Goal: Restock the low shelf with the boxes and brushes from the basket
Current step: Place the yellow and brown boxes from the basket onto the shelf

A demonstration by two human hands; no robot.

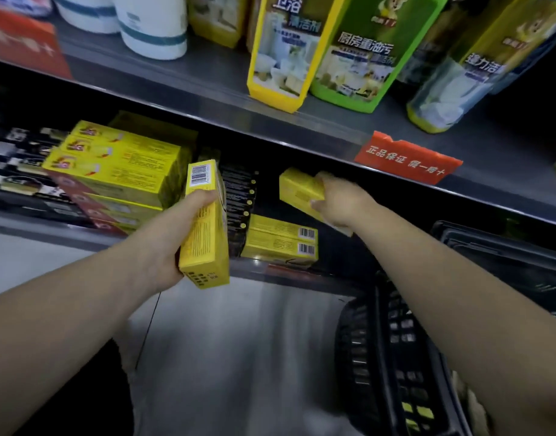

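Yellow box [204,228] stands upright at frame centre, gripped by the left hand [177,237]; right hand [339,201] grips a second box [298,190] centre right inside the low shelf [50,226], basket [380,357] lower right

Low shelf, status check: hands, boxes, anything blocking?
Left hand grips upright yellow box. Right hand holds second box just above shelved pair. Nothing visibly blocking.
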